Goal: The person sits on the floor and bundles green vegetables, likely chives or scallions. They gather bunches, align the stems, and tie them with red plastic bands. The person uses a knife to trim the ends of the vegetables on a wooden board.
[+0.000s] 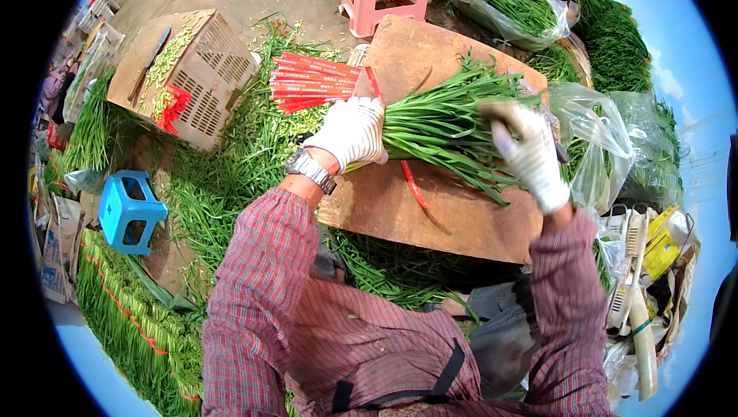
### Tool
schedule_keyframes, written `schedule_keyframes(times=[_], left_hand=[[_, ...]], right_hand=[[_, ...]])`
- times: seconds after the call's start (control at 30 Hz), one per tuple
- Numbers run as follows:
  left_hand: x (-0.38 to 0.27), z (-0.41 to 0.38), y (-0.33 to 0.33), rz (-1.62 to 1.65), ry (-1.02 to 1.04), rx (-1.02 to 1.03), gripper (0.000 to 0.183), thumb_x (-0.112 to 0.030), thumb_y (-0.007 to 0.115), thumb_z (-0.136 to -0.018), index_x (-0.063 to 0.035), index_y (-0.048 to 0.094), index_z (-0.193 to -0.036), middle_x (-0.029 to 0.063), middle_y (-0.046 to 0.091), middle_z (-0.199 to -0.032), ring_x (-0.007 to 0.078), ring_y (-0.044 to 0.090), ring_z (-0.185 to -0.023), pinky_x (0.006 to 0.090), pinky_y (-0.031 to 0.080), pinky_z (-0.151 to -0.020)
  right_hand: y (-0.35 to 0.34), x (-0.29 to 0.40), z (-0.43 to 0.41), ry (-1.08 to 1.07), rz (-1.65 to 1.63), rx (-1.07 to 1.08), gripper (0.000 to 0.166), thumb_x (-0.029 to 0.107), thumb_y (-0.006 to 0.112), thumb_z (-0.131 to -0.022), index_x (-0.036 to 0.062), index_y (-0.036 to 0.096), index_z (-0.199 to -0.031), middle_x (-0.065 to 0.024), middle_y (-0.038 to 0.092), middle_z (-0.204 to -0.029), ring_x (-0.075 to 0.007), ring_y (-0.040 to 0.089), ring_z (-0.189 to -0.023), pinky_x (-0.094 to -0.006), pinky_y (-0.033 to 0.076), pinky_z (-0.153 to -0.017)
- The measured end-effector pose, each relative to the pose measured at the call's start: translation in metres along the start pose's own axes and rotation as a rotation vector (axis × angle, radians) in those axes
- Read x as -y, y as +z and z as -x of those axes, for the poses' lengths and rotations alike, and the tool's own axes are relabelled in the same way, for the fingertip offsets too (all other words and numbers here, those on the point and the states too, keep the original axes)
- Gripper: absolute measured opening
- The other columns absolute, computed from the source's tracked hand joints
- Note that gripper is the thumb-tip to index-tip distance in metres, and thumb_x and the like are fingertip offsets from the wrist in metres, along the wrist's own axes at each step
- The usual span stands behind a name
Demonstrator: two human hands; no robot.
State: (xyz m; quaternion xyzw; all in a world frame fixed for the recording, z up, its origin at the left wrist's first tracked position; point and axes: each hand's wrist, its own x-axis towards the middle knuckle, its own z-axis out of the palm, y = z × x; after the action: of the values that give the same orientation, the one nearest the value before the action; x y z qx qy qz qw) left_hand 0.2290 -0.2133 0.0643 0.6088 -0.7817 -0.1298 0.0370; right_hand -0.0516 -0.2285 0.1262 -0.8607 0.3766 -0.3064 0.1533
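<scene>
A bundle of long green leaves, likely garlic chives [444, 120], lies across a brown wooden board [426, 215]. My left hand [353, 131], in a white striped knit glove, is shut around its stem end. A red printed tie strip [414, 185] runs beneath the bundle and sticks out on both sides. My right hand [522, 146], gloved too and blurred, hovers at the leaf tips with bent fingers; whether it grips any leaves is unclear. Beyond my left hand, a fan of red tie strips [311, 82] lies by the board's left edge.
Left stands an upturned crate with a board top [155, 65], bearing a knife [151, 59] and cut stem bits. A blue stool [130, 212] and loose greens surround it. Ahead is a pink stool [383, 2] with a seated person; right are bagged greens [599, 146] and a filled bag [683, 296].
</scene>
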Motion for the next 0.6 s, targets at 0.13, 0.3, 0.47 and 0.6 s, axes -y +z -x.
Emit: schedule_keyframes(times=[0.13,0.3,0.47,0.6], left_hand=[[-0.010,-0.005,-0.004,0.035,0.000,0.023,0.060,-0.029,0.086,-0.059,0.0019,0.063,-0.104,0.0222,0.069,-0.095,0.0353,0.068,-0.095,0.0415,0.054,-0.085],[-0.007,-0.013,-0.008,0.032,-0.019,0.112,0.068,-0.036,0.087,-0.057,0.0010,0.062,-0.109,0.0219,0.070,-0.103,0.0359,0.069,-0.098,0.0422,0.055,-0.085],[-0.009,-0.012,-0.017,0.035,-0.016,0.132,0.064,-0.034,0.087,-0.058,0.0022,0.063,-0.105,0.0230,0.070,-0.095,0.0361,0.069,-0.094,0.0429,0.056,-0.081],[-0.011,-0.012,-0.012,-0.033,-0.001,0.098,0.061,-0.036,0.085,-0.060,0.0011,0.064,-0.103,0.0227,0.070,-0.093,0.0350,0.070,-0.093,0.0424,0.056,-0.081]], right_hand=[[0.036,0.029,0.105,0.457,-0.105,0.408,0.065,0.017,0.071,-0.080,0.0081,0.049,-0.140,-0.0195,0.068,-0.105,-0.0343,0.068,-0.091,-0.0396,0.055,-0.082],[0.126,0.040,0.103,0.153,0.205,0.257,0.032,0.025,0.068,-0.085,0.0119,0.062,-0.115,-0.0124,0.065,-0.090,-0.0318,0.065,-0.085,-0.0448,0.051,-0.072],[0.144,0.079,0.084,-0.014,0.245,0.253,0.030,0.019,0.065,-0.080,0.0132,0.064,-0.110,-0.0081,0.062,-0.087,-0.0269,0.064,-0.081,-0.0422,0.050,-0.069],[0.133,0.083,0.071,-0.093,0.367,0.209,0.031,0.019,0.060,-0.084,0.0152,0.065,-0.114,-0.0074,0.061,-0.088,-0.0239,0.062,-0.080,-0.0395,0.047,-0.067]])
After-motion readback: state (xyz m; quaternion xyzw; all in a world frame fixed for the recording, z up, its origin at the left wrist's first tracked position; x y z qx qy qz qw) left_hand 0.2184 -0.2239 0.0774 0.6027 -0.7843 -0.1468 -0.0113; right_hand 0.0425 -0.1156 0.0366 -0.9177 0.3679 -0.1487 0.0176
